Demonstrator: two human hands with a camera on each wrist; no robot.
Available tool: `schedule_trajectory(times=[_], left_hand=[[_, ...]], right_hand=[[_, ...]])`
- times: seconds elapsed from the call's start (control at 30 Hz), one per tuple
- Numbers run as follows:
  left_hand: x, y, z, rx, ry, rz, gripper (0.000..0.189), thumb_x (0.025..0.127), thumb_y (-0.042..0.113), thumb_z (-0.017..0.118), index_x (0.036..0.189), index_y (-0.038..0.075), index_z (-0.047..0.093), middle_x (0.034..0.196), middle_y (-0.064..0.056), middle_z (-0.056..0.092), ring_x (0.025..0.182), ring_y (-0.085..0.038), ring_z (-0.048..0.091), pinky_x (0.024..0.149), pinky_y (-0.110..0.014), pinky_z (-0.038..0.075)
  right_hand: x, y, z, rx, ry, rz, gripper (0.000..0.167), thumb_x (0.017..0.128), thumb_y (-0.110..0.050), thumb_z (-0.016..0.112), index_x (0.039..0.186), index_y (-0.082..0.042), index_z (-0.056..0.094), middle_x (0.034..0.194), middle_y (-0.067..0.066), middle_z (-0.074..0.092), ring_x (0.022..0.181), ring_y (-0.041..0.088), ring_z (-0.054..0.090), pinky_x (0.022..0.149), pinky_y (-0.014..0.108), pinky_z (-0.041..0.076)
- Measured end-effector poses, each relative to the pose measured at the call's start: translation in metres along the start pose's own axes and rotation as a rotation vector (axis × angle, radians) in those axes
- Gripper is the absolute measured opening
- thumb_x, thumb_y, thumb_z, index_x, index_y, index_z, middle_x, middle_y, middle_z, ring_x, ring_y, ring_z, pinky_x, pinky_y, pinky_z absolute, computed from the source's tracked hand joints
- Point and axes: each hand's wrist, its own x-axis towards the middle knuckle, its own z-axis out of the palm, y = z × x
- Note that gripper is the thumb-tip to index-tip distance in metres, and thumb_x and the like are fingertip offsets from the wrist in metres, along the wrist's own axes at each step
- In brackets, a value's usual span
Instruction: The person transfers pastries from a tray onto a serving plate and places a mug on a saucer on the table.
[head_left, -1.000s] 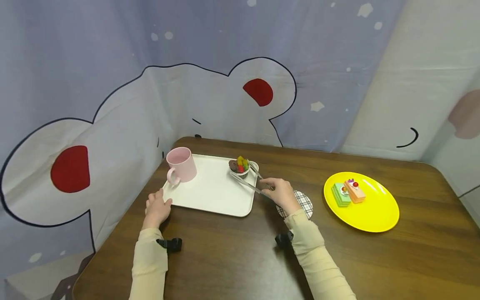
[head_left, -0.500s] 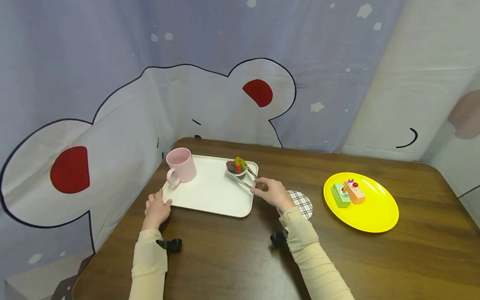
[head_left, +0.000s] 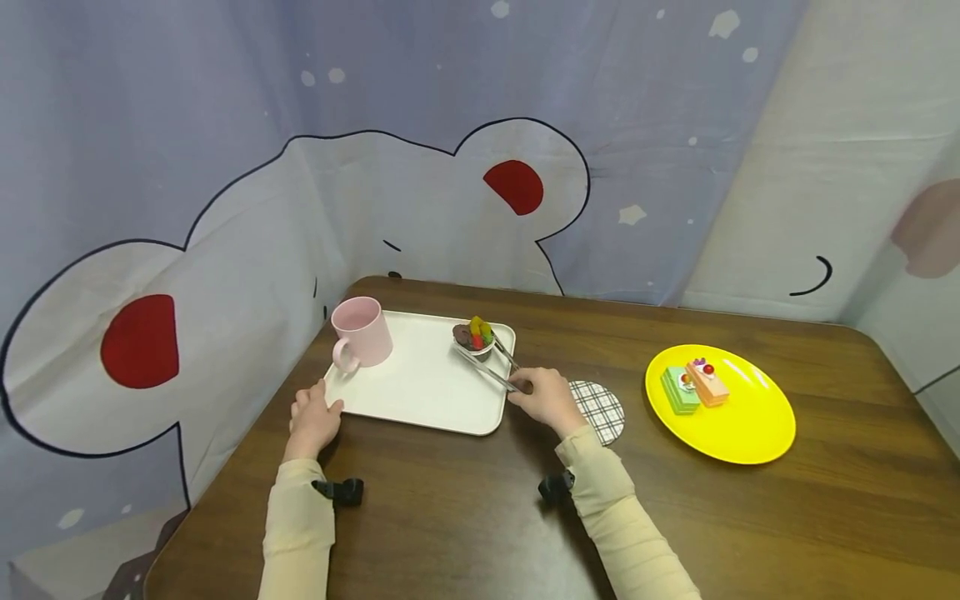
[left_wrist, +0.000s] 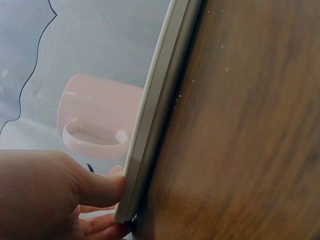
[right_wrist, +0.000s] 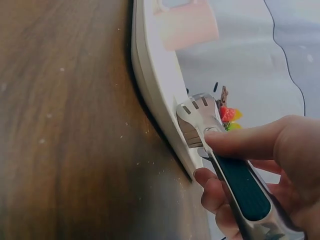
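My left hand grips the front left corner of a white tray; in the left wrist view the thumb presses on the rim. A pink mug stands at the tray's left end. In my right hand are metal tongs with a dark green grip inset. Their two arms stand apart on either side of a small dessert cup with chocolate-brown, red, yellow and green toppings, at the tray's back right. The tongs hide most of that cup in the right wrist view.
A round plaid coaster lies right of the tray, partly behind the right hand. Further right, a yellow oval plate bears a green cake slice and a pink one. A printed curtain hangs behind the wooden table.
The dessert cup and tongs have shifted slightly left and toward me over the tray. My right hand has moved left, then a little nearer to me. The left hand stays at the corner.
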Motion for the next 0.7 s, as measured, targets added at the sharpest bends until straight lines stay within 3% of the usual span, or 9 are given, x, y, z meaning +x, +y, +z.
schedule_trajectory(times=[0.3, 0.7], left_hand=[[0.000, 0.001, 0.001, -0.013, -0.013, -0.006, 0.064, 0.101, 0.017, 0.037, 0.150, -0.012, 0.008, 0.147, -0.039, 0.010, 0.136, -0.055, 0.010, 0.111, -0.065, 0.015], [0.002, -0.001, 0.001, -0.008, -0.009, -0.001, 0.064, 0.101, 0.018, 0.038, 0.149, -0.012, 0.008, 0.146, -0.039, 0.011, 0.134, -0.055, 0.012, 0.110, -0.066, 0.016]], right_hand=[[-0.012, 0.006, -0.007, 0.041, 0.057, -0.001, 0.016, 0.079, -0.014, 0.077, 0.094, -0.009, 0.076, 0.079, 0.006, 0.073, 0.067, 0.015, 0.060, 0.062, 0.029, 0.044], [-0.037, 0.005, -0.041, 0.046, 0.053, -0.019, 0.020, 0.079, -0.014, 0.076, 0.098, -0.008, 0.076, 0.079, 0.005, 0.072, 0.054, 0.008, 0.044, 0.057, 0.024, 0.037]])
